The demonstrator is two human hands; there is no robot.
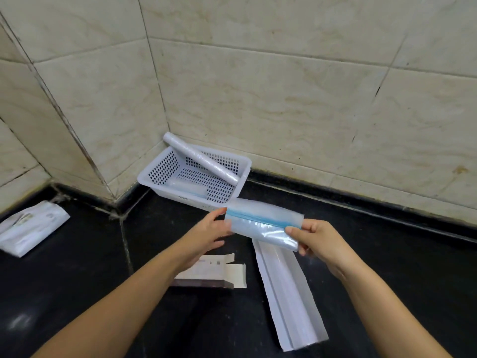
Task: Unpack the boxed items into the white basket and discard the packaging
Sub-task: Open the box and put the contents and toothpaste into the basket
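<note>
Head view. Hands meet above a black countertop (77,280) set in a corner of beige tiled wall (284,86). Left hand (206,236) pinches the left end of a folded stack of clear zip bags (263,223) between thumb and fingers; right hand (317,239) grips the stack's right end, thumb on top, fingers curled beneath. The stack, marked by a blue zipper strip along its length, is held level in the air, just in front of the white basket (160,182) and clear of the counter.

White perforated basket stands in the wall corner on the countertop. A roll of clear plastic film (201,158) leans diagonally across it, upper end resting on the rear rim against the wall, lower end inside near the right wall. A flat clear packet with a blue edge (188,188) lies on the basket floor.

Opened white carton (214,272), flaps spread, lies on the counter under the left wrist. A long flattened white box sleeve (289,295) lies beside it to the right, below the right hand. A white plastic packet (28,228) lies well apart at the far left of the counter.
</note>
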